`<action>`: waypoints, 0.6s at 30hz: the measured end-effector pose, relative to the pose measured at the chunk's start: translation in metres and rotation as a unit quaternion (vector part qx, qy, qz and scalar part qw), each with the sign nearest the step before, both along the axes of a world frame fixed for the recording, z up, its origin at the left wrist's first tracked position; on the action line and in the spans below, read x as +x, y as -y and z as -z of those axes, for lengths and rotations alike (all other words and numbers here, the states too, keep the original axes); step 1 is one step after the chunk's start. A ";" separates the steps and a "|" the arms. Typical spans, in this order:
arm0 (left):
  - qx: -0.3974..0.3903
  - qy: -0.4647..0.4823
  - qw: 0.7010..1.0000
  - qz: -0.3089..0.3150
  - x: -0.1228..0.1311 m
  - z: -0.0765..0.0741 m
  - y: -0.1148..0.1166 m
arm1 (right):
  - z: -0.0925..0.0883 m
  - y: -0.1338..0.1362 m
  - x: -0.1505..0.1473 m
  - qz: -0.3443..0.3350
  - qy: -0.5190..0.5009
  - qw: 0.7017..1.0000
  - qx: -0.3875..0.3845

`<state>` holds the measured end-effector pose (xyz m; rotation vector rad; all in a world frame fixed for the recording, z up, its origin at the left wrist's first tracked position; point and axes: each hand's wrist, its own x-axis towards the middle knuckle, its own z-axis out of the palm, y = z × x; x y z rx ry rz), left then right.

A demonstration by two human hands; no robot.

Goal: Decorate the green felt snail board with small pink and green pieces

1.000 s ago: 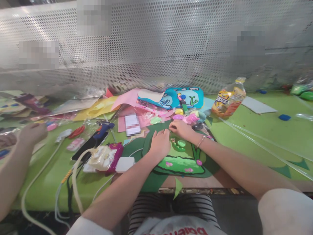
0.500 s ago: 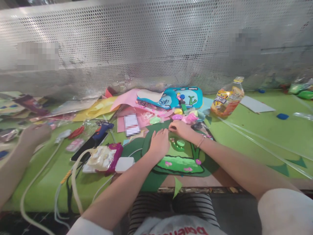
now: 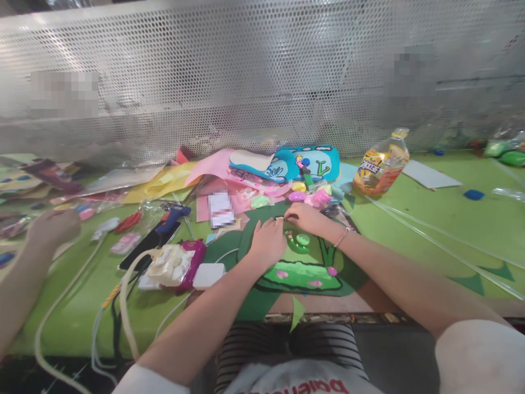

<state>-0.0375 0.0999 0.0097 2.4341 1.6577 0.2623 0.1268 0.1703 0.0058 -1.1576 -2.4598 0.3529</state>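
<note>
On green surface [image 3: 435, 205]: resting left hand [image 3: 268, 241] flat, unclenched, on picture [image 3: 303, 275]; pinching tiny dark bit [image 3: 292, 216] in right hand [image 3: 307, 218].

Only semi-legible text here is the red lettering [image 3: 318, 386] on the white shirt [image 3: 273, 377]
looks like "balen" to me, near side, roughly middle; letters past that are cut off or too fuzzy to call; the clear bottle [image 3: 391, 158] at far right has a yellow label [image 3: 369, 164] with bold dark characters, way too blurry for me to swear to a word; the white card [image 3: 221, 208] left of centre is pixelated over, so nothing readable there
</note>
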 end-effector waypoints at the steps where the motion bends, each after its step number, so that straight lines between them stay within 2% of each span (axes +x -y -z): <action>1: 0.002 -0.002 1.000 0.001 0.000 0.001 0.000 | 0.001 0.000 0.001 -0.005 0.003 1.000 0.003; 7: 0.022 0.000 1.000 -0.011 -0.001 0.002 -0.001 | 0.003 -0.001 0.004 -0.034 0.011 0.999 0.019; 14: 0.028 -0.030 0.999 0.015 -0.002 0.006 0.000 | 0.002 0.002 0.001 0.007 0.018 0.999 0.032; 18: 0.027 -0.047 0.998 0.025 -0.004 0.009 -0.001 | 0.004 0.000 0.002 -0.004 0.027 0.999 0.034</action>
